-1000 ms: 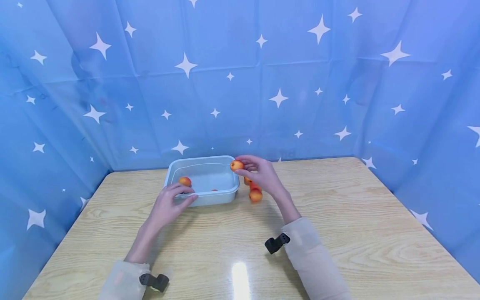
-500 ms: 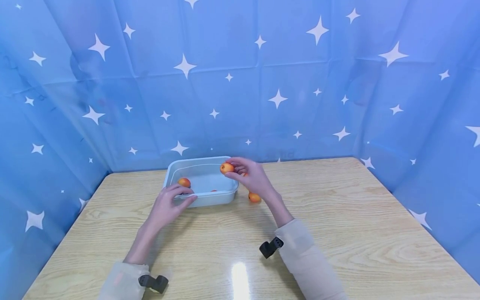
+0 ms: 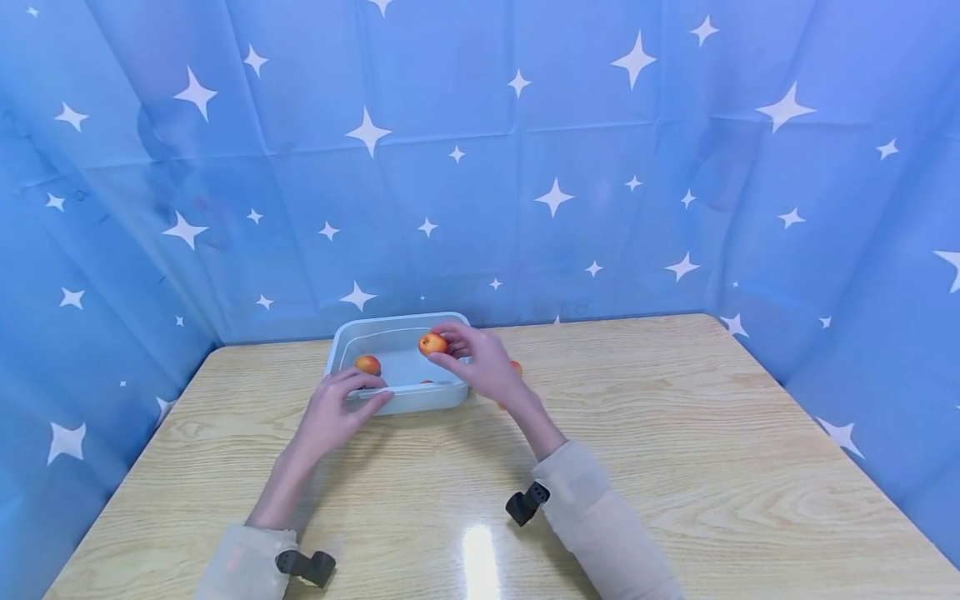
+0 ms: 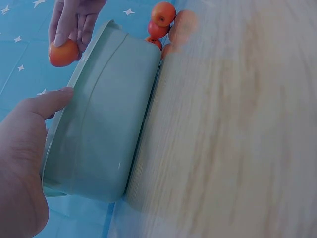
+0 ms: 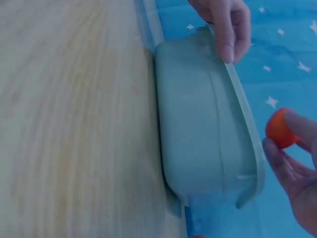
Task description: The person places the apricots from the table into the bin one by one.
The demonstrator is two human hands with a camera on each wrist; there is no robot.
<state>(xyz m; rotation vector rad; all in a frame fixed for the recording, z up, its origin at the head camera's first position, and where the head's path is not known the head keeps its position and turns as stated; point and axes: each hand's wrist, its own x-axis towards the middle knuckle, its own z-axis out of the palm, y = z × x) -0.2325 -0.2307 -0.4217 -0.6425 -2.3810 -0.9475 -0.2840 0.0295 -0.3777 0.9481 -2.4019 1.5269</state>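
Observation:
A pale blue plastic container [image 3: 423, 402] stands near the table's back edge. My left hand [image 3: 337, 410] holds its front rim, thumb outside and fingers over the inner side. My right hand [image 3: 486, 367] pinches a round orange-red fruit [image 3: 432, 344] between thumb and fingers, above the right part of the container's opening. Inside, one orange-red fruit [image 3: 368, 364] lies at the left, and the top of another shows just behind the front rim. In the left wrist view, several more fruits [image 4: 163, 14] sit on the table by the container's right end; my right hand mostly hides them in the head view.
The light wood-grain table [image 3: 675, 467] extends in front and to the right of the container. A blue curtain with white stars [image 3: 480, 167] hangs close behind the table and along both sides. A small black camera [image 3: 527, 503] is strapped to each sleeve.
My right hand has moved left with the fruit, from the container's right rim to over its opening. My left hand stays on the front rim.

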